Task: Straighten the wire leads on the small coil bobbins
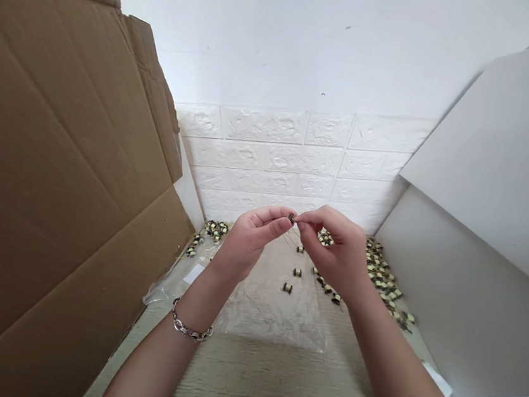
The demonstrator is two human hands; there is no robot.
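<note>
My left hand (255, 239) is raised above the table and holds a small dark coil bobbin (291, 218) between thumb and fingertips. Thin wires (295, 234) hang below it. My right hand (333, 241) meets it from the right, thumb and index finger pinched together at the bobbin's edge; what lies between those fingertips is too small to make out. Beneath the hands, a few loose yellow-and-black coil bobbins (297, 272) rest on a clear plastic bag (270, 317) spread flat on the table.
More bobbins are heaped along the right side (384, 279), with a smaller group (215, 230) at the back left. A tall cardboard sheet (55, 187) walls off the left; white panels (465, 279) stand at the right. Behind is a white brick-patterned wall (260, 156).
</note>
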